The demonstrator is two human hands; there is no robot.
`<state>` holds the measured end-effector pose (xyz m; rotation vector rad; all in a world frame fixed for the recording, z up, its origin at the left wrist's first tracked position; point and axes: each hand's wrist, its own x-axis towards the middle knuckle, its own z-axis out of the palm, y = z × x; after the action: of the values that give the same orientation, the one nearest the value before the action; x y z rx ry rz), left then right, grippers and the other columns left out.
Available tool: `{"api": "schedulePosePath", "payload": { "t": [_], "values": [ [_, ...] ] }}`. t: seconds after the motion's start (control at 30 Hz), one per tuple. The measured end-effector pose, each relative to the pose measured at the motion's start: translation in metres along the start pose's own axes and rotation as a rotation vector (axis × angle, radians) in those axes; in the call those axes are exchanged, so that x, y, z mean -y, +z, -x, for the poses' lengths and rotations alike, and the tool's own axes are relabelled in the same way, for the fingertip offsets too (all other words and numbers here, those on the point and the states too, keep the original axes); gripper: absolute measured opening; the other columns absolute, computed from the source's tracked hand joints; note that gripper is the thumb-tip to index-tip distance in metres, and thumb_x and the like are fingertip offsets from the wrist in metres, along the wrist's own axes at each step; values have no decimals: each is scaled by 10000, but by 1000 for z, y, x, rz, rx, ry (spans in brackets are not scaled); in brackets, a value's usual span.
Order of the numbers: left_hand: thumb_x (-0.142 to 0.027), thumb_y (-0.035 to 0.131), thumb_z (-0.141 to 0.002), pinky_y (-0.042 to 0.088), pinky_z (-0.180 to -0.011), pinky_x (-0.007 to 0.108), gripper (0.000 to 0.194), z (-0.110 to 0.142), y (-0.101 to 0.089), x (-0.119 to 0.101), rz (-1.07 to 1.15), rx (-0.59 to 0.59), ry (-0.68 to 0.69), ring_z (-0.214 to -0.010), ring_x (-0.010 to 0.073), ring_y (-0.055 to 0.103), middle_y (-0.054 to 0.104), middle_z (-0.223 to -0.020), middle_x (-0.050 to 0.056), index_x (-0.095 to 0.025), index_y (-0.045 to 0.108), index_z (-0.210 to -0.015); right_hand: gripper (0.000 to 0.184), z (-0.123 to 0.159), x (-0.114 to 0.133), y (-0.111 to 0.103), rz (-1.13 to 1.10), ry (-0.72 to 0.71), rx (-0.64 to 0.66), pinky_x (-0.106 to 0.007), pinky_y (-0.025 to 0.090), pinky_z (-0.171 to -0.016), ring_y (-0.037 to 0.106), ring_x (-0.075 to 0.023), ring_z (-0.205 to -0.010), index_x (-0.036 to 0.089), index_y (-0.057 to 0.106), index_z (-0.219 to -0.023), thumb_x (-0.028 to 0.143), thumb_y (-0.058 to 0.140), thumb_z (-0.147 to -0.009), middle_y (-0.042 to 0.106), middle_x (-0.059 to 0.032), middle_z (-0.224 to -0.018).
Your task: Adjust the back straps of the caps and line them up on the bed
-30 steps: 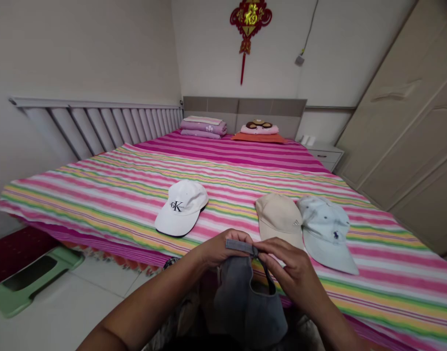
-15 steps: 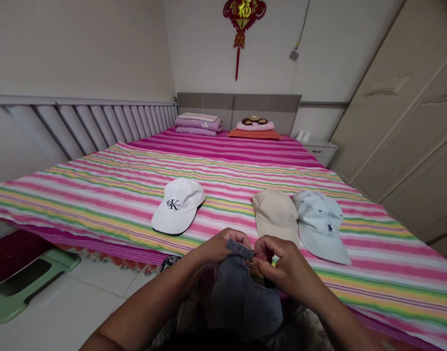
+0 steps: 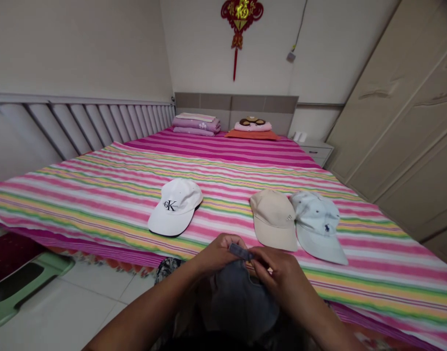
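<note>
A dark blue-grey baseball cap point(image 3: 241, 297) hangs low in front of me, its back strap turned up. My left hand point(image 3: 223, 251) is closed on the left part of that strap. At the strap's other end my right hand point(image 3: 276, 270) pinches with thumb and fingers; the buckle area is mostly hidden behind them. Beyond my hands, on the bed, lie a white cap point(image 3: 176, 207) with black lettering at the left, a beige cap point(image 3: 273, 219) at the right, and a pale blue cap point(image 3: 318, 226) touching the beige one.
The bed point(image 3: 223, 170) has a striped cover. Folded purple bedding point(image 3: 196, 125) and a pink pillow stack point(image 3: 253, 127) lie by the headboard point(image 3: 260, 109). A green stool point(image 3: 29, 287) stands on the tiled floor at left. A white nightstand point(image 3: 316, 151) stands beyond the bed's right side.
My right hand has shifted slightly left and down, and its fingers now cover more of the strap's end. The view has turned slightly to the right. The caps on the bed lie unmoved.
</note>
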<state>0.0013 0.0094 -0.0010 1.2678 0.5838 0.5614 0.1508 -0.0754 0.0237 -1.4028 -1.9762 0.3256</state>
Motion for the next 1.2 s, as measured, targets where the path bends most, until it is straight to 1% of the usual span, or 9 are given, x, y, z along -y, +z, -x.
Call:
{"api": "schedulePosePath", "payload": {
  "t": [0.17,0.4,0.5,0.67,0.73,0.8,0.9,1.0,1.2],
  "values": [
    [-313,693,-600,345,-529,194,228,-3,4,7,-18,-107,52,-525,76,466,555,-568,-15,-113,595,-648,223,3,-8,11,293,-139,-171,-269,445,-576,627,-187,-675,134,569,-981,141,402,-835,669,-94,-787],
    [-276,714,-547,346,-492,191,210,-4,12,9,72,-196,9,-483,76,474,570,-521,-11,-110,595,-597,204,0,-11,13,466,-126,-153,-261,303,-453,534,-157,-480,169,540,-694,134,388,-827,568,-32,-560],
    [-198,694,-536,360,-489,189,154,-2,15,7,141,-207,-3,-471,79,495,590,-524,-2,-111,579,-592,170,-1,-13,12,245,-80,-168,-241,336,-493,540,-140,-520,166,560,-706,152,422,-804,591,-30,-594],
    [-139,635,-557,373,-476,202,101,-1,17,9,293,-195,-7,-446,92,512,587,-512,-3,-122,546,-601,155,-5,-20,13,-501,375,-146,-229,386,-451,518,-128,-460,170,546,-671,298,520,-755,562,0,-509],
    [-136,636,-550,369,-471,201,114,-2,16,11,309,-207,-13,-438,88,505,575,-499,-9,-126,527,-585,189,-6,-22,14,-619,430,-168,-240,407,-449,525,-132,-459,167,560,-718,349,527,-757,568,0,-522],
    [-138,641,-541,353,-458,192,126,-3,15,11,289,-240,-22,-422,76,482,551,-478,-25,-128,520,-574,195,-5,-22,14,-452,303,-195,-253,434,-501,560,-146,-528,167,601,-826,333,506,-787,603,-20,-597],
    [-141,644,-532,325,-443,182,123,-3,14,10,242,-246,-19,-411,60,452,531,-469,-36,-125,527,-565,223,-2,-20,13,4,-11,-145,-254,433,-550,584,-162,-612,175,622,-943,227,431,-839,636,-56,-683],
    [-156,645,-537,313,-440,176,119,-1,13,7,198,-236,-10,-418,58,451,542,-482,-31,-122,536,-568,249,0,-19,12,300,-97,-103,-258,418,-514,573,-172,-572,150,632,-843,143,383,-842,618,-72,-633],
    [-180,643,-569,289,-421,166,113,0,10,4,104,-227,-11,-405,47,424,531,-479,-37,-122,548,-590,250,-1,-21,9,177,-162,-126,-265,488,-622,619,-172,-741,166,567,-1046,165,394,-866,655,-91,-840]
  ]
}}
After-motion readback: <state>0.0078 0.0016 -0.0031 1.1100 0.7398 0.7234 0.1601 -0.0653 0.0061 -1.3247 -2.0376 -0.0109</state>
